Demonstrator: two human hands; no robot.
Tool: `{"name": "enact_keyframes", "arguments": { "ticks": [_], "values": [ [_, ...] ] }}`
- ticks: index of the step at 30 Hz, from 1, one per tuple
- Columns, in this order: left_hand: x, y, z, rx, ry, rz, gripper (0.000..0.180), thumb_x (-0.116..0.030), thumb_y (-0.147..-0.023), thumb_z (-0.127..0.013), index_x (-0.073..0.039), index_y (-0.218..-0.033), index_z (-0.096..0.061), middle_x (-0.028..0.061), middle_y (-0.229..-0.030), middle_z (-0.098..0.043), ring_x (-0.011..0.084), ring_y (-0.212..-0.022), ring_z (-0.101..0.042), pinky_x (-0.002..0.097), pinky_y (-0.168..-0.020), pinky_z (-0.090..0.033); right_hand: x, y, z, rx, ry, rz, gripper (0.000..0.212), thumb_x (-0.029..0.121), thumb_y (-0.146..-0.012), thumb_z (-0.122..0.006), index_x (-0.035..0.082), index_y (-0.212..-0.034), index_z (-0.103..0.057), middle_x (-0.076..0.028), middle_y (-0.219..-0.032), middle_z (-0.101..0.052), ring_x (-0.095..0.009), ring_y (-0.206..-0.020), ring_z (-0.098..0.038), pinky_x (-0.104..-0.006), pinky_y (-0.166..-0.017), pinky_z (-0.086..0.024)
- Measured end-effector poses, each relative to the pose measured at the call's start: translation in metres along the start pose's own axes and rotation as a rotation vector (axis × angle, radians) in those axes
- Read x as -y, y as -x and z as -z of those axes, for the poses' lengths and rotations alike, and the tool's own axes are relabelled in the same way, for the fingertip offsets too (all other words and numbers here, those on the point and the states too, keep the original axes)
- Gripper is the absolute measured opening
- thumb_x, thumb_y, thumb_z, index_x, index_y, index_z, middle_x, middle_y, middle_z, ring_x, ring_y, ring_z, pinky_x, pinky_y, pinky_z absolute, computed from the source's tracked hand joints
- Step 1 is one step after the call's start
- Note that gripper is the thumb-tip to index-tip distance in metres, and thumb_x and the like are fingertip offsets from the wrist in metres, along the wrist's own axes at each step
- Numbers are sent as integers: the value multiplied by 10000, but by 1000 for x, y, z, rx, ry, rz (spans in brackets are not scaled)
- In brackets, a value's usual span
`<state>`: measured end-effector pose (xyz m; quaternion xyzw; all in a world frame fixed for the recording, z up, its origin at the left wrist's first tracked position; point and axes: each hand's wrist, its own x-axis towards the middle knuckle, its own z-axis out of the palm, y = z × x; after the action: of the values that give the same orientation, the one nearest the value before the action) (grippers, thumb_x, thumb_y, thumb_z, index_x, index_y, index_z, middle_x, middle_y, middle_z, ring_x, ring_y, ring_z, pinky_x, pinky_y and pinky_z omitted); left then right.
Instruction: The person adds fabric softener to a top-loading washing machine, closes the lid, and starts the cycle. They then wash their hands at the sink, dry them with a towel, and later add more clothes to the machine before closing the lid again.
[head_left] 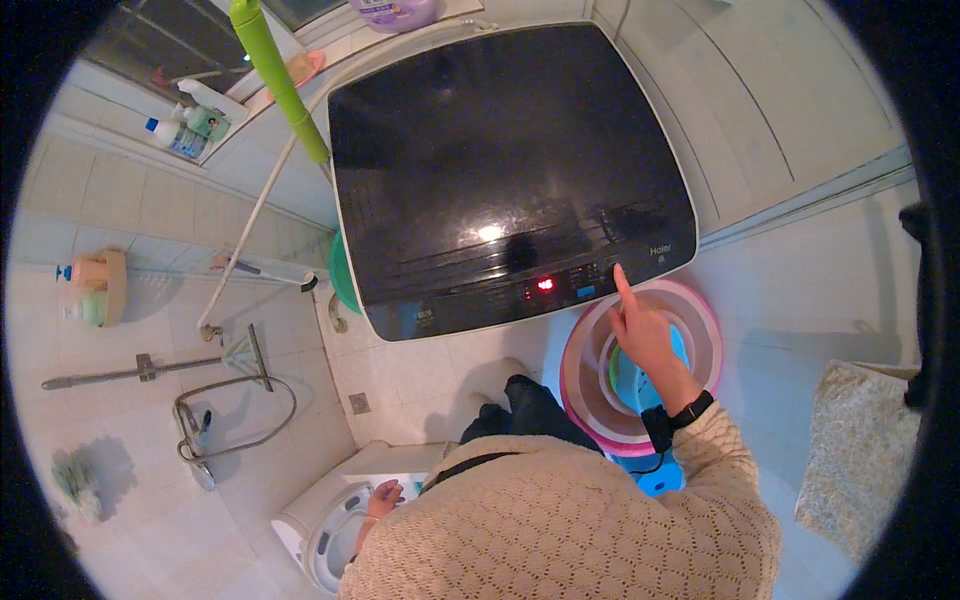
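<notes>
Washing machine (pixel 500 150) dead ahead; control panel (pixel 575 284) runs lengthwise along its near edge. Right hand (pixel 642 328) nearer, at near right corner: index finger out, others curled, nothing held; fingertip at panel's right end, contact unclear. Red display (pixel 545 285) lies left of it. Left hand (pixel 384 498) well apart, beside toilet (pixel 290 522), loosely curled, contents can't tell.

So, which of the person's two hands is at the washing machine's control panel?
The right hand: its index finger points at the control panel, right of the red display. The left hand is low, well away from the washing machine.
</notes>
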<state>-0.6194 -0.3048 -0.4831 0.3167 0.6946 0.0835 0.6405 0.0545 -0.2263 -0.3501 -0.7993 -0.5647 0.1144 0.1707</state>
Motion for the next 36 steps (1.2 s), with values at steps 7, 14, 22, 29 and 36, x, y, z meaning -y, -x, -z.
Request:
{"name": "enact_keyframes", "arguments": {
  "ticks": [7,14,22,29,36],
  "values": [
    [-28,14,-15,-142,-131,-46,412,-264,-879,-664,-9,-1188,-567,80,-980,-655,190,-781,-659,302,-685,-536,2,0,6,41,-6,-27,779,135,-815,-600,161,-1484,-201,-146,-647,-612,-313,-563,-604,-451,-540,-463],
    [-14,1,-5,-156,-84,-77,407,-228,-876,-665,14,-1188,-564,87,-983,-657,185,-775,-658,302,-675,-540,1,-1,5,14,63,13,752,202,-843,-601,147,-1481,-206,-145,-714,-634,-322,-598,-613,-458,-550,-464],
    [7,-16,17,-91,-223,-44,375,-217,-872,-668,-12,-1174,-585,75,-961,-662,175,-754,-659,293,-656,-540,1,-2,5,61,28,-19,749,225,-847,-604,145,-1479,-211,-130,-757,-638,-312,-636,-623,-446,-573,-482],
    [-30,5,-10,-64,-190,-163,348,-224,-875,-669,-23,-1150,-602,60,-951,-664,168,-749,-656,294,-659,-539,-1,-1,3,-57,48,63,770,191,-837,-616,144,-1484,-202,-112,-657,-626,-334,-550,-591,-455,-512,-464],
    [-21,3,-16,-109,-88,-110,375,-233,-873,-671,-24,-1172,-586,78,-964,-668,184,-761,-656,306,-677,-540,7,-2,12,42,84,-13,765,211,-832,-628,152,-1476,-220,-109,-789,-654,-301,-648,-635,-431,-574,-497]
  ]
}}
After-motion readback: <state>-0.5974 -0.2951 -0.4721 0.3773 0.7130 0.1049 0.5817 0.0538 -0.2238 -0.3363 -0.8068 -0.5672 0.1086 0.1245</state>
